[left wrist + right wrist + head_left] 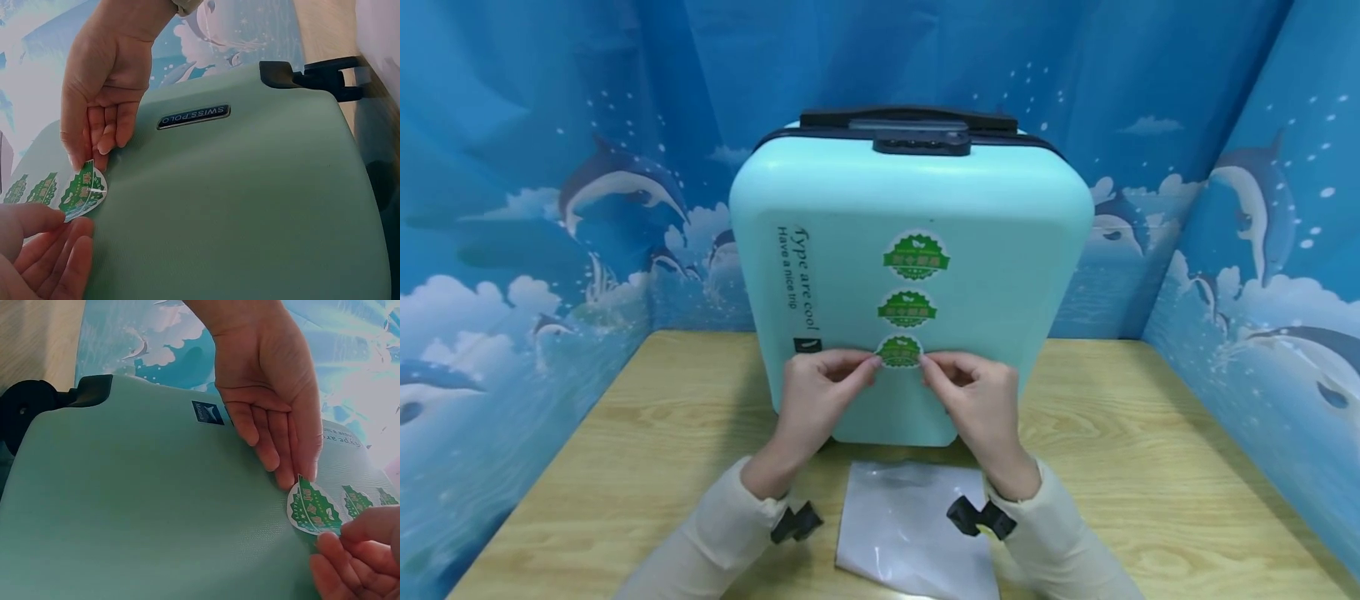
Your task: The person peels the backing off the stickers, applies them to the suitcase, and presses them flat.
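Note:
A mint-green suitcase stands upright with a column of green-and-white scalloped stickers on its face. My left hand pinches the left edge of the lowest sticker between thumb and forefinger. Its right edge is pinched by my right hand. In the left wrist view this sticker bends slightly, its lower rim standing out from the shell. Above it are a middle sticker and a top sticker, both lying flat on the suitcase.
A glossy white sheet lies on the wooden table in front of the suitcase. Black wheels show at its lower corners, and a black handle tops it. Blue dolphin-print curtains surround the table.

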### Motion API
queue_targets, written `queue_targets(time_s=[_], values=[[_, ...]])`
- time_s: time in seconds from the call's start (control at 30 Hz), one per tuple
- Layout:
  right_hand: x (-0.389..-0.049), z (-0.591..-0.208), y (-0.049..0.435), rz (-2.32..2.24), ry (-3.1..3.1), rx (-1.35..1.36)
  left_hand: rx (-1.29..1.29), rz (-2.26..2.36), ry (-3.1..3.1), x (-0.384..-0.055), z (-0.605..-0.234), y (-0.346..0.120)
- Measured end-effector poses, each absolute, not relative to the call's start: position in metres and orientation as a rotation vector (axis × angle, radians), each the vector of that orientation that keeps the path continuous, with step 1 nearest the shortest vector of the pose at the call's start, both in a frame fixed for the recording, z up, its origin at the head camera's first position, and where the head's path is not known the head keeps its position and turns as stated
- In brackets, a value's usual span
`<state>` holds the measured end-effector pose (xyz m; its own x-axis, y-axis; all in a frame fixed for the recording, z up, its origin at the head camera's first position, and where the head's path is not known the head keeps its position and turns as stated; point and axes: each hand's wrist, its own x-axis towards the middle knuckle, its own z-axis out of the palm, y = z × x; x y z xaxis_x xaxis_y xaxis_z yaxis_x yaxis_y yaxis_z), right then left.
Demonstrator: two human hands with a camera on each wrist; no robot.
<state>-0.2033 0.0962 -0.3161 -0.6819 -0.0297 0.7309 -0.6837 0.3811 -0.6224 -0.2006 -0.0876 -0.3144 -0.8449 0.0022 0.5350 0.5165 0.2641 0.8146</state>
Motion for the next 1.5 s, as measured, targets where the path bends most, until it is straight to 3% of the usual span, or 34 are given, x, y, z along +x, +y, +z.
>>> queue_targets(time_s=[1.5], values=[[-0.2018, -0.3155, 0.0971, 1.315, -2.009, 0.603, -0.475, -1.537, -2.086, -0.1973, -0.311, -0.092]])
